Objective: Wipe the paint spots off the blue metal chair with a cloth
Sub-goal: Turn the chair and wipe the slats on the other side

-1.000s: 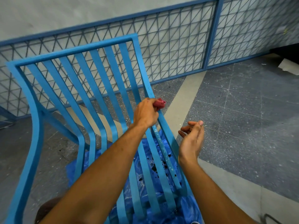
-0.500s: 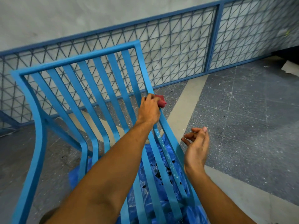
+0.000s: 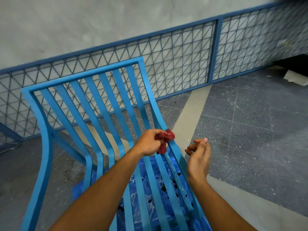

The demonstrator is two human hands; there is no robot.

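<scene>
The blue metal chair with long slats fills the left and middle of the head view. My left hand is shut on a crumpled red cloth, which presses on the rightmost slats near the chair's right rail. Pale paint spots show on the slat just below the cloth. My right hand hovers beside the right rail, fingers loosely apart, holding nothing.
A blue plastic sheet with dark flecks lies on the floor under the seat. A blue metal grille leans on the grey wall behind. Speckled grey floor tiles spread to the right, with a white scrap far right.
The view has pulled back and tilted up. More of the red cloth now hangs out of my left hand on the slat. My right hand stays beside the rail.
</scene>
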